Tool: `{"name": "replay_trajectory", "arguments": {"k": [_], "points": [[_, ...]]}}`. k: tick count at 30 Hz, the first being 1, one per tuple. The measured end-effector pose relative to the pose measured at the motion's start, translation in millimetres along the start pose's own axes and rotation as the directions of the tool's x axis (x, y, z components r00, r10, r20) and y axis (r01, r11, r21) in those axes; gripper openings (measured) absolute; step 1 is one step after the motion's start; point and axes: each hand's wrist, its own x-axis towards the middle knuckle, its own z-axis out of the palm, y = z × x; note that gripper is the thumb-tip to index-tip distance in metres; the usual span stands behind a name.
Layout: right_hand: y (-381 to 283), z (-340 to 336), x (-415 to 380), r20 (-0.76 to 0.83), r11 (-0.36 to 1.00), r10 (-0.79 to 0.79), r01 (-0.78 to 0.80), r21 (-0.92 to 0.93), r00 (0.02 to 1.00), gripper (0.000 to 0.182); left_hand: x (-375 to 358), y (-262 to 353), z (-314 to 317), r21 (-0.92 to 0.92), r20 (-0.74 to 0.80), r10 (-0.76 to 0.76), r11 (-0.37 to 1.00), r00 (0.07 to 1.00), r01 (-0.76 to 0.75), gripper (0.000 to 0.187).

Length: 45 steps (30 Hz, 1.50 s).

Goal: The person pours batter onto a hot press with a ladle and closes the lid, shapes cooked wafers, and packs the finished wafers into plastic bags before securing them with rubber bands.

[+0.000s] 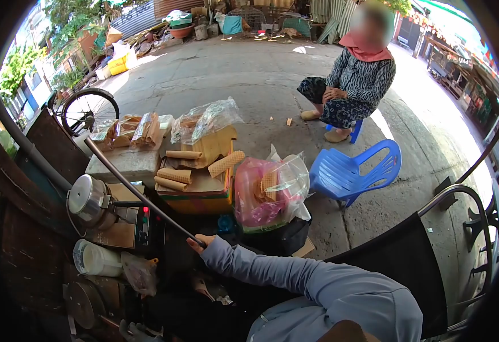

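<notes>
right hand (199,243) closed round lower end of metal rod (158,210) | left hand (138,332) at bottom edge, grip unclear, near round plate (83,303) | wafer rolls (173,175) on box (198,204) | seated person (364,77) beyond blue chair (340,174)

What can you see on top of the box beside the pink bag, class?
Rolled wafers lie there, some on cardboard atop the box; whatever the cardboard covers cannot be seen.

Rod (145,199): smooth metal; chair (337,171): glossy plastic; ground (204,65): rough concrete; sleeve (261,266): matt cloth.
</notes>
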Motion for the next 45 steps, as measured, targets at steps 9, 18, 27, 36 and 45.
{"name": "replay_trajectory", "arguments": {"k": [9,18,27,36,45], "points": [[8,7,2,-0.066,0.993,-0.115,0.116,0.009,0.991,0.034,7,-11,0,-0.049,0.007,-0.035,0.998,0.999,0.035,0.023],[9,7,2,-0.074,0.991,-0.131,0.131,-0.003,0.989,0.034,12,-21,-3,-0.072,0.02,0.033,0.997,0.999,-0.031,0.024],[9,7,2,-0.089,0.991,-0.132,0.134,0.01,0.987,0.035,3,-6,0,-0.067,-0.004,0.052,0.996,0.999,-0.052,0.024],[10,7,3,-0.069,0.993,-0.114,0.112,-0.032,0.991,0.035,-9,10,9,-0.081,-0.087,0.028,0.996,0.996,-0.035,0.023],[9,6,3,-0.086,0.993,-0.114,0.114,-0.005,0.99,0.034,-7,10,7,-0.102,-0.044,-0.053,0.994,0.998,0.048,0.021]]}}
